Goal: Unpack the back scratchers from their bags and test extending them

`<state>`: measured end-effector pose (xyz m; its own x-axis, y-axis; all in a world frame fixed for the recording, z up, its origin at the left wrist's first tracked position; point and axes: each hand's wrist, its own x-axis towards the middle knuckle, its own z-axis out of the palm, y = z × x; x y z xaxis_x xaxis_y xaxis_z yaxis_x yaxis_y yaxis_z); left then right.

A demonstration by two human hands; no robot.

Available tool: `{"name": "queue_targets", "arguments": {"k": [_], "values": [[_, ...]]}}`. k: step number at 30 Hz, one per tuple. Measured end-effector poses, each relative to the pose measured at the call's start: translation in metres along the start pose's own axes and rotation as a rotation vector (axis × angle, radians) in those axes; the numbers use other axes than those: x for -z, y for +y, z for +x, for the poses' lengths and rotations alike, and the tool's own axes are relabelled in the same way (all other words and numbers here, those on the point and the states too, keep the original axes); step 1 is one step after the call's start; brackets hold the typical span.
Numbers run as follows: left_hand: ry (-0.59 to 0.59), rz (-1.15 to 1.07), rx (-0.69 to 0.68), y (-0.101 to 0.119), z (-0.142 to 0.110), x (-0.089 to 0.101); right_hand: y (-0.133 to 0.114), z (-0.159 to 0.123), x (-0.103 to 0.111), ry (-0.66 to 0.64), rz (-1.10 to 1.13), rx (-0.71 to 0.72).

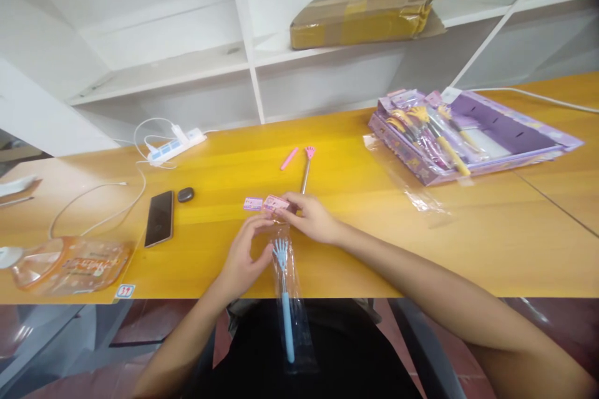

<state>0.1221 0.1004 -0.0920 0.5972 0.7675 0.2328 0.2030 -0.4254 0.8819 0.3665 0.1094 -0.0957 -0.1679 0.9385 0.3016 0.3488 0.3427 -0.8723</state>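
Observation:
A light-blue hand-shaped back scratcher (287,321) lies in a clear plastic bag (299,330), which reaches over the table's front edge above my lap. The bag's pink header card (275,202) is pinched by my right hand (312,218). My left hand (246,252) is curled at the bag's upper left side, fingertips by the card's lower edge and thumb against the bag beside the scratcher head. Just left of the header sits a small pink and purple card (253,204). Beyond my right hand lies a pink back scratcher (307,168) with a metal rod, next to a pink tube (289,159).
At right, a purple display box (528,137) holds several bagged back scratchers; clear plastic (421,196) lies before it. Left are a phone (160,218), a black case (186,194), a power strip (175,146), cables and an orange-tinted bottle (70,265). A cardboard parcel (365,19) rests on the shelf.

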Motion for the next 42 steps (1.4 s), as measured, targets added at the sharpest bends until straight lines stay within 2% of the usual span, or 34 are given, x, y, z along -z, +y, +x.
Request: {"name": "queue_targets", "arguments": {"k": [3, 7, 10, 14, 19, 24, 29, 32, 37, 42], "values": [[-0.002, -0.192, 0.087, 0.013, 0.016, 0.0, 0.001, -0.001, 0.005, 0.02, 0.071, -0.002], [0.09, -0.36, 0.164, 0.012, 0.026, -0.008, 0.002, -0.001, 0.013, 0.057, 0.084, -0.027], [0.139, -0.443, 0.169, 0.004, 0.022, -0.013, 0.001, 0.0, 0.017, 0.134, 0.027, 0.071], [0.195, -0.6, 0.079, 0.002, 0.017, -0.012, -0.005, 0.0, 0.021, 0.177, 0.018, 0.216], [0.154, -0.757, 0.054, 0.01, 0.018, -0.009, -0.013, -0.001, 0.02, 0.154, 0.026, 0.269], [0.159, -0.794, 0.053, 0.013, 0.018, -0.008, -0.009, -0.003, 0.016, 0.245, 0.059, 0.211], [0.105, -0.82, 0.067, 0.012, 0.017, -0.007, -0.008, -0.003, 0.016, 0.317, 0.032, 0.228], [0.102, -0.836, 0.069, 0.012, 0.017, -0.007, -0.01, -0.001, 0.019, 0.284, -0.011, 0.264], [0.145, -0.866, 0.088, 0.01, 0.017, -0.007, -0.011, 0.001, 0.027, 0.109, -0.086, 0.377], [0.11, -0.853, 0.104, 0.009, 0.016, -0.007, -0.012, 0.001, 0.03, 0.057, -0.131, 0.441]]}}
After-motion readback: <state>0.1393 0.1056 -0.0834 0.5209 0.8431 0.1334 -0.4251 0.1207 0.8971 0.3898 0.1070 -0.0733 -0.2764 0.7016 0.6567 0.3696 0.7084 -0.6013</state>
